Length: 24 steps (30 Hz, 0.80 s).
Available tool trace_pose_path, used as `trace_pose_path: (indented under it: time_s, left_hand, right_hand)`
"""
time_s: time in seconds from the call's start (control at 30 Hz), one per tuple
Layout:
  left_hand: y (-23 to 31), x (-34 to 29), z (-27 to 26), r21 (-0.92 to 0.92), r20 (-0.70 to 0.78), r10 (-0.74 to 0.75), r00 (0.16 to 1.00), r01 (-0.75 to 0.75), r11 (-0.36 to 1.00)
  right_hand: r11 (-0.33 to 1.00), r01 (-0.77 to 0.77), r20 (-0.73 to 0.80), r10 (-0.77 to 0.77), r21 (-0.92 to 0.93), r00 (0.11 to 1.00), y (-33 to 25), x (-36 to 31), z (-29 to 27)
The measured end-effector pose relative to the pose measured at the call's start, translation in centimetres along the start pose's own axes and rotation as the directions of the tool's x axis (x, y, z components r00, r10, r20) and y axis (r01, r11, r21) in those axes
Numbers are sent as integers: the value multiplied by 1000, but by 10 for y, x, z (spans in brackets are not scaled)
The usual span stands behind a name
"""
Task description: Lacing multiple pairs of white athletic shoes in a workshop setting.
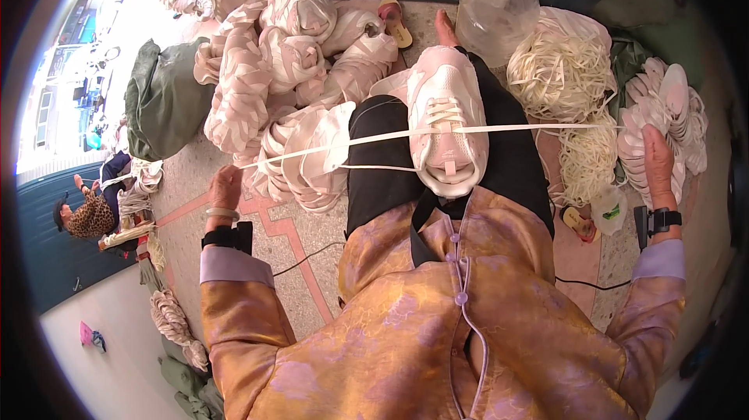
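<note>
A pink and white sneaker (447, 92) rests on my lap, its toe pointing away from me and its tongue nearer. Cream lace crosses the upper part of its front. A long flat cream shoelace (374, 139) runs taut across the shoe near the tongue. My left hand (225, 188), out to the left, is closed on one side of the lace. Far to the right, my right hand (659, 158) is closed on the other side. A thinner strand lies over my left thigh toward the shoe; I cannot tell how it joins.
Bundled pink and white shoe uppers (304, 61) pile up ahead on the left, beside a dark green sack (168, 100). A heap of cream laces (562, 69), a clear jug (499, 10) and stacked uppers (663, 108) stand on the right. Another person (94, 213) sits at far left.
</note>
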<state>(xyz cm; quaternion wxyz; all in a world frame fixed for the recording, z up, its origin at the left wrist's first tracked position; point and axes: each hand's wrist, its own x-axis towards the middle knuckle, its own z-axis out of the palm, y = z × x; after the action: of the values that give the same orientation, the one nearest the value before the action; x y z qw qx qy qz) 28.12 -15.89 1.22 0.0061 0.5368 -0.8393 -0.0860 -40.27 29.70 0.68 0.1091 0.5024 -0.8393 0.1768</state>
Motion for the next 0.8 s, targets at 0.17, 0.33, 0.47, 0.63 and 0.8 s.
trace_pose_path:
  time_s: [0.17,0.33,0.47,0.63,0.8]
  left_hand:
    - [35,10,37,-500,245,-323,914,405,765]
    - [190,-14,30,-644,656,158,738,438,627]
    - [261,-10,38,-614,732,297,613,405,678]
    - [293,-2,63,-682,706,355,613,452,576]
    - [307,-8,64,-684,669,313,675,394,614]
  right_hand:
    - [464,-766,413,652,446,635,14,-45,77]
    - [91,-933,929,100,349,357,-179,-14,68]
    - [-125,-925,881,-282,358,379,-234,6,76]
    - [-156,-919,888,-240,363,392,-255,20,82]
    - [-199,-901,876,-227,386,426,-263,13,91]
